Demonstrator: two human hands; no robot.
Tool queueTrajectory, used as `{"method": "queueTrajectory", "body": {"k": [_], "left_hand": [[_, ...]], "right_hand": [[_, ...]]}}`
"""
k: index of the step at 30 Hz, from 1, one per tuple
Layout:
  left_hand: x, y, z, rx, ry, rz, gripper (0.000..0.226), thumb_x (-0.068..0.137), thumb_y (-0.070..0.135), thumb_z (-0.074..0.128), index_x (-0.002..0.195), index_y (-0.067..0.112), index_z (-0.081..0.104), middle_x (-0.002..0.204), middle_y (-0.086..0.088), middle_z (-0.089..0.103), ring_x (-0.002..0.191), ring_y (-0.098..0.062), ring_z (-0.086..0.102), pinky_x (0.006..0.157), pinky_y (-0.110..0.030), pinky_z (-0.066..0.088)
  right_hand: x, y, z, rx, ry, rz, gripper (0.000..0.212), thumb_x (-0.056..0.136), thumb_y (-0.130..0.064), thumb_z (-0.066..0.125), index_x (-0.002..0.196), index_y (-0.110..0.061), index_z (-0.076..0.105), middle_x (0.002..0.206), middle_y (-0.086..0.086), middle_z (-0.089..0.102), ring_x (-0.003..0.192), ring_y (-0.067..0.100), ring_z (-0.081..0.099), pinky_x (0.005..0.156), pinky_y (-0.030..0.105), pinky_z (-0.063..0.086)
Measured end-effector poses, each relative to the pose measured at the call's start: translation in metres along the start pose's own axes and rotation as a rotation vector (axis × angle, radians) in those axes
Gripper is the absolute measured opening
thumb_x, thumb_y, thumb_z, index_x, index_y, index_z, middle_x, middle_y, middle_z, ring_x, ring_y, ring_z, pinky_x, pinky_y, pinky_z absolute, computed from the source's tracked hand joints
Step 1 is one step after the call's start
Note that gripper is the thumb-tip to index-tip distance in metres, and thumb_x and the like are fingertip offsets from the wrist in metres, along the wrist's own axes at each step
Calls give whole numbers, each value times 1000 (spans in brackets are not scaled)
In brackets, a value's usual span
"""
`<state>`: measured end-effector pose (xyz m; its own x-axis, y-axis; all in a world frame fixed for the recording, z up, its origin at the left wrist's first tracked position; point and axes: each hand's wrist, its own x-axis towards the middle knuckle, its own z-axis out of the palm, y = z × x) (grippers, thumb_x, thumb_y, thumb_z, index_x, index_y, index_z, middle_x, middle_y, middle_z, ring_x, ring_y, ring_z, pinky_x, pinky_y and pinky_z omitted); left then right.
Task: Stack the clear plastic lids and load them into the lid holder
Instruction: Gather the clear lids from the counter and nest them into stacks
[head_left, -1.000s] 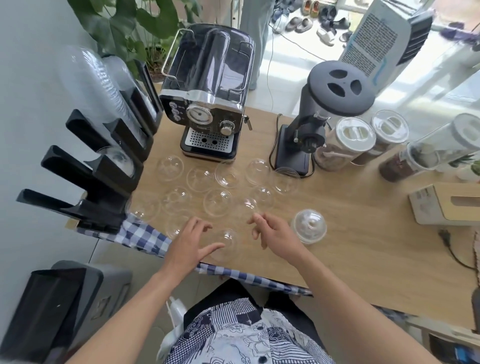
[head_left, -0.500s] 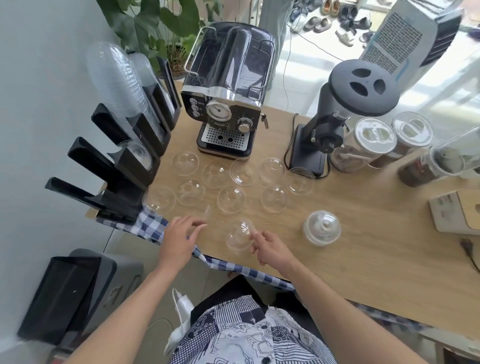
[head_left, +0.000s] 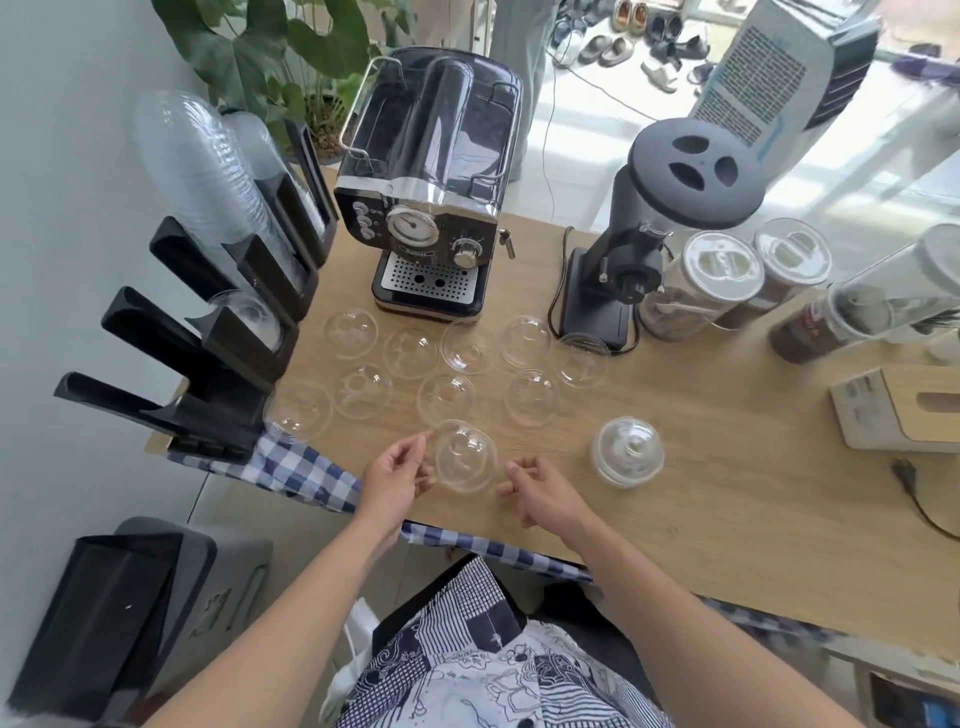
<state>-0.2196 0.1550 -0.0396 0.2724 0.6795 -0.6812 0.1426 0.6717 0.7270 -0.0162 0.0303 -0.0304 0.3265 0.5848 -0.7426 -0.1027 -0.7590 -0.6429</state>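
Note:
Several clear dome lids (head_left: 447, 397) lie spread on the wooden table in front of the coffee machine. One clear lid (head_left: 463, 457) is lifted near the table's front edge, and my left hand (head_left: 396, 475) pinches its left rim. My right hand (head_left: 540, 491) hovers just right of that lid with loosely curled fingers, holding nothing. A short stack of lids (head_left: 627, 451) stands to the right. The black lid holder (head_left: 228, 374) stands at the left edge; its far slots hold long rows of lids and a near slot holds a few.
A coffee machine (head_left: 431, 197) and a grinder (head_left: 649, 234) stand behind the lids, with storage jars (head_left: 717, 280) and a tissue box (head_left: 904, 405) to the right. A checked cloth (head_left: 291, 467) hangs over the front edge. A black bin (head_left: 104, 613) sits on the floor at the left.
The lid has passed from my right hand to my left. My right hand has let go and drawn slightly right.

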Motion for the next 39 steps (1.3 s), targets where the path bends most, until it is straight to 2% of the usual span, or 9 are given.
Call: {"method": "queueTrajectory", "body": {"k": [3, 5, 8, 13, 16, 19, 25, 35, 39], "left_hand": [[6, 4, 5, 190, 64, 18, 22, 112, 28, 66, 131, 22, 75, 109, -8, 77, 90, -17, 74, 82, -28, 67], [18, 11, 19, 421, 82, 48, 23, 113, 34, 63, 131, 22, 72, 115, -2, 77, 93, -18, 78, 82, -31, 67], [22, 22, 22, 659, 175, 210, 22, 113, 39, 61, 130, 27, 68, 125, 5, 69, 106, -15, 73, 85, -33, 61], [42, 43, 23, 893, 105, 450, 51, 106, 40, 74, 152, 23, 58, 146, 5, 54, 132, -17, 59, 116, -43, 53], [56, 52, 30, 1089, 28, 458, 84, 97, 50, 82, 167, 23, 45, 162, 1, 46, 152, -21, 41, 125, -43, 41], [63, 53, 37, 1218, 7, 478, 97, 91, 51, 85, 172, 25, 37, 166, -1, 44, 155, -25, 38, 124, -41, 41], [72, 43, 33, 1269, 7, 503, 100, 88, 56, 86, 170, 23, 39, 172, 0, 45, 159, -27, 38, 131, -46, 37], [40, 66, 21, 975, 39, 582, 85, 92, 58, 84, 158, 19, 48, 156, 4, 54, 146, -15, 48, 121, -36, 43], [16, 53, 9, 972, -75, 600, 88, 89, 65, 83, 158, 27, 45, 152, 14, 50, 140, -4, 46, 117, -31, 41]], "right_hand": [[5, -6, -8, -155, 123, -72, 24, 114, -40, 58, 129, -20, 59, 107, -7, 79, 93, 12, 72, 73, 31, 58], [12, -12, -26, -243, 280, -143, 22, 113, -34, 61, 129, -19, 60, 106, -9, 72, 93, 13, 70, 70, 25, 52], [16, -24, -38, -449, 400, -339, 32, 111, -25, 63, 141, -14, 57, 132, 1, 62, 93, 17, 67, 75, 29, 45], [30, -48, -51, -674, 303, -416, 69, 110, -23, 62, 172, -23, 30, 178, 2, 24, 116, 33, 74, 92, 48, 59], [35, -55, -51, -773, 267, -359, 80, 110, -26, 65, 177, -24, 22, 181, 4, 22, 138, 33, 63, 105, 49, 59], [36, -52, -45, -798, 264, -306, 79, 107, -26, 72, 174, -21, 29, 172, 10, 30, 124, 33, 69, 99, 42, 57], [33, -34, -36, -821, 299, -311, 75, 102, -30, 78, 165, -24, 36, 163, 3, 37, 105, 30, 73, 79, 43, 65], [29, -39, -41, -663, 307, -356, 82, 101, -41, 78, 165, -13, 34, 166, 8, 46, 138, 31, 61, 105, 46, 57], [22, -41, -46, -551, 296, -383, 85, 102, -50, 75, 166, -16, 30, 170, 7, 44, 150, 27, 53, 118, 44, 49]]}}
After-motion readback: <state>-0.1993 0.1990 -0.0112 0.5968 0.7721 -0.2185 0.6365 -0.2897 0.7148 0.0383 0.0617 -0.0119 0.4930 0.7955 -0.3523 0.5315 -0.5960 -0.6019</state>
